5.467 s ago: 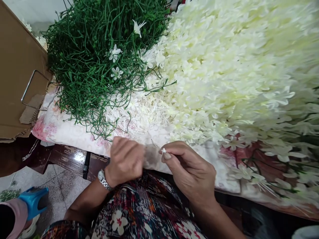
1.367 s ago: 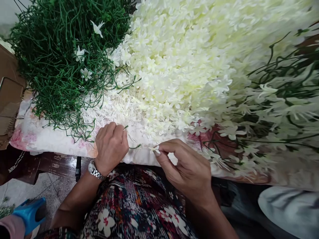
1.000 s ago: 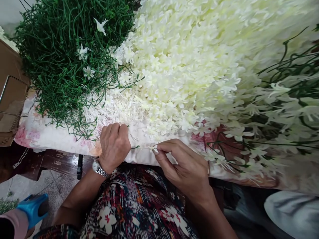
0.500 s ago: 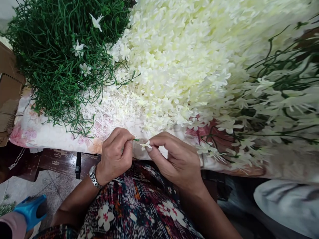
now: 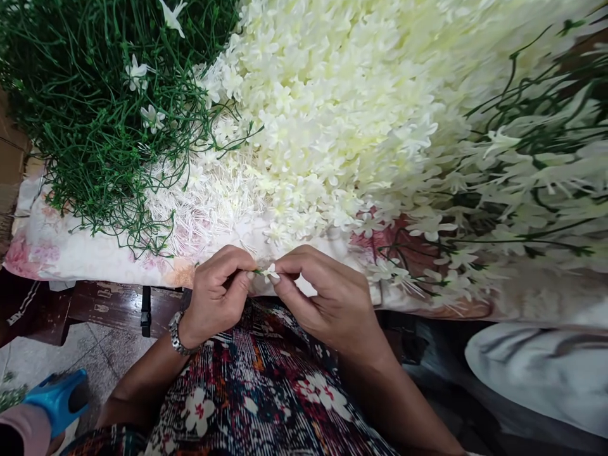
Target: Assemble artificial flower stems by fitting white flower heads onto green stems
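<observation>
Between my fingertips, just over the table's near edge, is a small white artificial flower (image 5: 270,273). My right hand (image 5: 323,294) pinches it between thumb and forefinger. My left hand (image 5: 221,291), with a metal watch on its wrist, pinches the tip of a green plastic stem (image 5: 257,272) that meets the flower's left side. Most of that stem is hidden by my left fingers. Beyond my hands lie a large heap of cream-white flower heads (image 5: 323,114) and, to the left, a pile of green stems (image 5: 104,114).
Thin white stamens (image 5: 204,202) are heaped between the two piles. Flowers joined to green stems (image 5: 536,183) lie on the right. A floral cloth (image 5: 109,259) covers the table. A blue plastic object (image 5: 59,402) is low on the left, a round white shape (image 5: 536,373) low on the right.
My hands have come slightly closer together, and the flower now touches the green stem's tip. The view has shifted a little, moving the piles up and left.
</observation>
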Demonstrator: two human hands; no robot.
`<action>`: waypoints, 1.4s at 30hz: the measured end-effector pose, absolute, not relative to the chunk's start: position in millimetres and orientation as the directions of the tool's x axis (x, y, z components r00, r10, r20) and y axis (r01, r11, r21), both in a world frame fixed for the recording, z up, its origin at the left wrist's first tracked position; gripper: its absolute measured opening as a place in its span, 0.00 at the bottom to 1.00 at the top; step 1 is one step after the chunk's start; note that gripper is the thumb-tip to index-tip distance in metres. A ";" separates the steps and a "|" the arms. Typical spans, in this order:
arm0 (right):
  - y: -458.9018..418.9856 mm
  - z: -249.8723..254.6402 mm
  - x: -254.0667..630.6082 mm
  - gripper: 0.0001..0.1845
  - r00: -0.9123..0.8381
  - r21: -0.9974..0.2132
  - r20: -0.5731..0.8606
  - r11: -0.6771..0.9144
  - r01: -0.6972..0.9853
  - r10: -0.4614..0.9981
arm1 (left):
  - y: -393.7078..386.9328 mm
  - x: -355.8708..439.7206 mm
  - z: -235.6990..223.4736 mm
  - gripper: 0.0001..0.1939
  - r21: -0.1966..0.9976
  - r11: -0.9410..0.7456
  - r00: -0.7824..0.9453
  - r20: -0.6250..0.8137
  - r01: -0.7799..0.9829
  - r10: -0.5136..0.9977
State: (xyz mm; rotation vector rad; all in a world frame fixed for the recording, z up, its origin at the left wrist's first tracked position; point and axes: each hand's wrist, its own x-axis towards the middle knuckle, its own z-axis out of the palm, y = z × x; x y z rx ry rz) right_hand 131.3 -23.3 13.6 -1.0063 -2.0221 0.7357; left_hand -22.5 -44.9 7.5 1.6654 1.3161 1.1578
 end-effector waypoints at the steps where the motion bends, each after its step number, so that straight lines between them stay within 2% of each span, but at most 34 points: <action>1: -23.4 13.8 131.2 0.06 -0.420 -0.730 0.369 0.539 0.420 0.829 | -45.2 -22.5 7.1 0.05 0.914 -0.225 0.076 0.212 0.338 0.974; 8: -22.4 13.5 131.3 0.05 -0.475 -0.628 0.390 0.605 0.489 0.789 | -47.2 -23.9 -0.8 0.06 0.930 -0.147 0.035 0.144 0.336 0.989; 13: -20.3 7.3 131.6 0.04 -0.490 -0.642 0.366 0.595 0.483 0.792 | -44.1 -23.5 -7.2 0.06 0.921 -0.187 0.042 0.184 0.340 0.982; 30: -16.7 -5.5 126.6 0.04 -0.466 -0.668 0.377 0.584 0.461 0.800 | -41.3 -20.5 -10.2 0.05 0.937 -0.135 0.030 0.132 0.323 0.991; 36: -16.3 -6.7 124.8 0.03 -0.459 -0.726 0.322 0.527 0.442 0.828 | -41.8 -21.0 -9.9 0.05 0.929 -0.141 0.011 0.146 0.342 0.989; 42: -15.8 -6.8 123.8 0.04 -0.476 -0.692 0.337 0.556 0.460 0.813 | -41.4 -19.3 -9.4 0.06 0.915 -0.147 0.005 0.157 0.376 0.988</action>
